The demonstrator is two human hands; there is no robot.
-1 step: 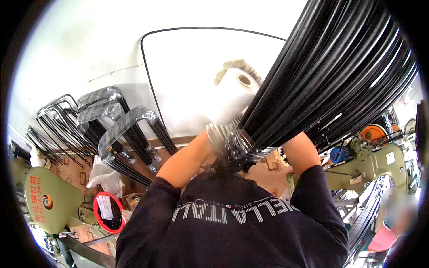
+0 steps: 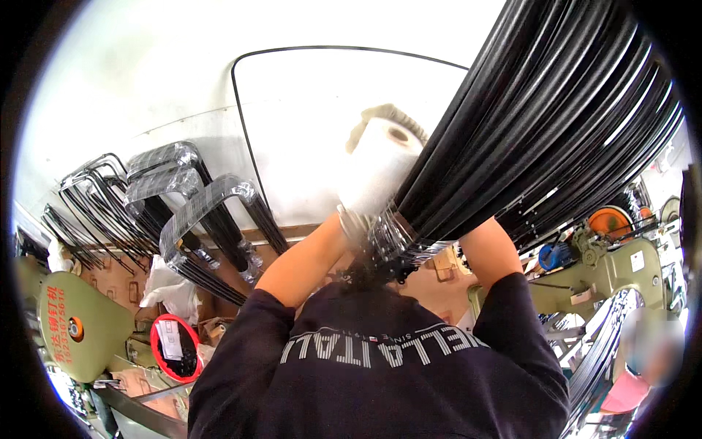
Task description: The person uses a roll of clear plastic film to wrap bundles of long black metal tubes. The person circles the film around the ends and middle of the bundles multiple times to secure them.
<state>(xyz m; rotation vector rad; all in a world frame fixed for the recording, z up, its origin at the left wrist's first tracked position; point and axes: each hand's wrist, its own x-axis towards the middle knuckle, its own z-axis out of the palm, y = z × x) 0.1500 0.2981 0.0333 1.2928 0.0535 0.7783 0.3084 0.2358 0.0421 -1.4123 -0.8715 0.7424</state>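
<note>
While white block letters (image 2: pixel 387 350) curve across the dark shirt (image 2: pixel 373 399), red characters and digits (image 2: pixel 60 325) run along the green machine (image 2: pixel 106 333) at left; a white label (image 2: pixel 639 260) on the green machine at right is too small to read. Black bundle (image 2: pixel 504 139) fills upper right, long axis slanting from its lower end near centre up and right past the top edge. Clear film (image 2: pixel 398 234) wraps that lower end. White roll (image 2: pixel 376 164) is beside the bundle's left side, axis near upright, leaning right at the top, core hole facing up. Left hand (image 2: pixel 356 223), ribbed cuff showing, is at the roll's foot, blurred; can't tell if gripping. Pale cloth, maybe a glove (image 2: pixel 376 115), is at the roll's top. Right forearm (image 2: pixel 491 249) goes behind the bundle; right hand hidden, state can't tell. Red-rimmed bucket (image 2: pixel 156 344) holds black stuff (image 2: pixel 191 358) and a printed white sheet (image 2: pixel 170 339), unreadable. White bag (image 2: pixel 173 289) nearby, contents unclear.
</note>
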